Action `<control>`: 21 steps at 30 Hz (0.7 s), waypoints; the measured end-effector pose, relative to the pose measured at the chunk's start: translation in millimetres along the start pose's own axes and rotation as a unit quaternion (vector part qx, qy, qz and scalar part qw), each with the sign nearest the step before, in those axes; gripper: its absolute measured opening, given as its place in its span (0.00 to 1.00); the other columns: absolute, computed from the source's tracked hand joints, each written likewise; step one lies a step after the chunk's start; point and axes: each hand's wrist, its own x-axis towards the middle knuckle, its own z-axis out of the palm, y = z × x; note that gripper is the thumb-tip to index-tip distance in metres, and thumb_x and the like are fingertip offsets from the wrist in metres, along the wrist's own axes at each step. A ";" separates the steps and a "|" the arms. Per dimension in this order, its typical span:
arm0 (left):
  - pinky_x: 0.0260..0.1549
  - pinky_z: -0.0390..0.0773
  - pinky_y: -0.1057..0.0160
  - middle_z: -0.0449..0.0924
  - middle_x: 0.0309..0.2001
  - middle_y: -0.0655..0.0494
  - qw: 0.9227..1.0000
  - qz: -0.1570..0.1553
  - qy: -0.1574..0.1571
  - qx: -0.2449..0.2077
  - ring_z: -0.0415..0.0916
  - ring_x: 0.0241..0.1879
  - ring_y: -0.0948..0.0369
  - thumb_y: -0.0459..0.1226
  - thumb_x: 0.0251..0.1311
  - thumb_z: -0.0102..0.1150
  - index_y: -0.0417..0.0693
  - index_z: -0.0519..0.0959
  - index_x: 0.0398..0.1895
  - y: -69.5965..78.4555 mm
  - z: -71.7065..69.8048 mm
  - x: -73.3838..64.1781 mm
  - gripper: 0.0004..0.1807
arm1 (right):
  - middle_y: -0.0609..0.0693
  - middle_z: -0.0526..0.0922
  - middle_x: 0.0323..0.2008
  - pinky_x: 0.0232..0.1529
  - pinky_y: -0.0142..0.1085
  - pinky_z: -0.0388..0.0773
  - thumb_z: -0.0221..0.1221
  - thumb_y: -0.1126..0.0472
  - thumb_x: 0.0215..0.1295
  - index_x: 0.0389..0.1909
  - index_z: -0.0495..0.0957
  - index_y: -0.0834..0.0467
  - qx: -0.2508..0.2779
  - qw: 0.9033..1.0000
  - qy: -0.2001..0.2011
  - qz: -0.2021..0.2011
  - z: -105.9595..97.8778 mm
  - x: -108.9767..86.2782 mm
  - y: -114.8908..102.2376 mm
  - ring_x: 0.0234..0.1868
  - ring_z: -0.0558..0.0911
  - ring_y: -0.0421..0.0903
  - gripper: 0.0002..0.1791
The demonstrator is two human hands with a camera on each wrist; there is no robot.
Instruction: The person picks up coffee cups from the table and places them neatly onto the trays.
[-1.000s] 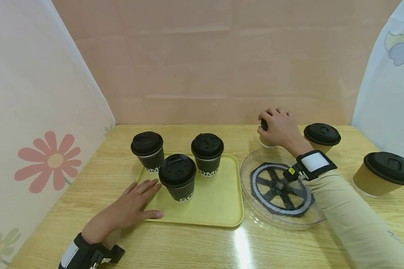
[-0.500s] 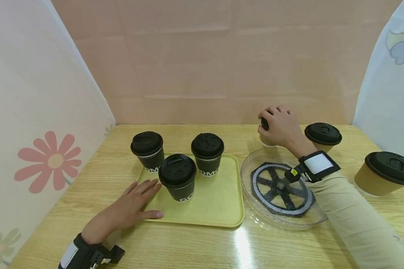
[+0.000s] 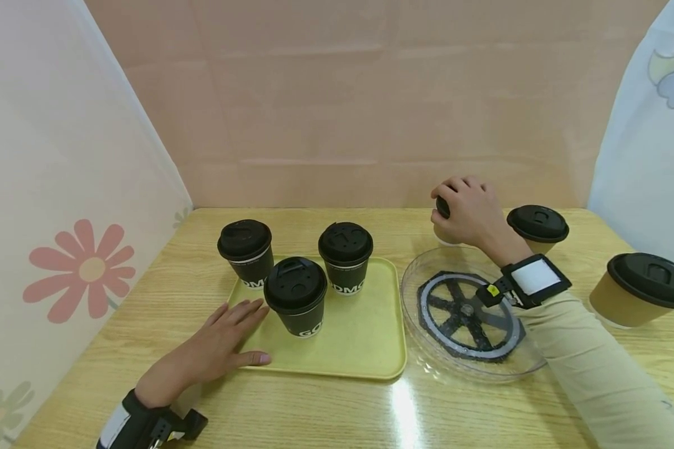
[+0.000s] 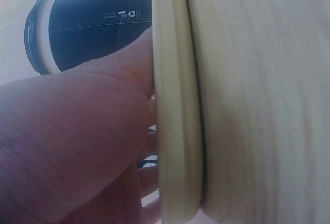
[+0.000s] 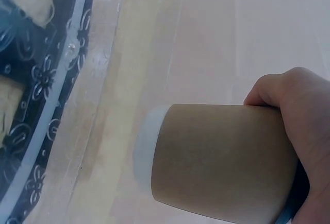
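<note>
At the back right, my right hand (image 3: 467,213) grips a brown paper cup (image 5: 221,162) from above, around its black lid. In the head view the hand covers most of that cup; the right wrist view shows its brown side and white base. My left hand (image 3: 216,349) rests with extended fingers on the left edge of a yellow tray (image 3: 365,337). Beside those fingers stands a black paper cup (image 3: 296,296) with a lid. Two more lidded black cups, one at the back left (image 3: 247,252) and one in the middle (image 3: 346,257), stand behind it.
A clear round dish (image 3: 412,296) with a dark spoked wheel (image 3: 463,308) sits right of the tray, under my right forearm. Two brown cups with black lids stand further right, one behind (image 3: 537,226) and one nearer (image 3: 631,296). A paper wall (image 3: 371,112) closes off the back.
My right wrist and forearm have shifted slightly to the right, while the hand keeps its grip on the brown paper cup. My left hand and the black cups stay in place.
</note>
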 end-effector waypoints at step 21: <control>0.66 0.56 0.32 0.64 0.71 0.43 1.000 0.003 0.005 -0.004 0.60 0.70 0.40 0.63 0.57 0.56 0.42 0.65 0.70 0.7 0.1 0.2 0.46 | 0.59 0.80 0.49 0.46 0.62 0.72 0.56 0.57 0.61 0.45 0.80 0.56 0.006 1.000 0.020 -0.012 -10.6 -3.3 -6.6 0.51 0.75 0.64 0.14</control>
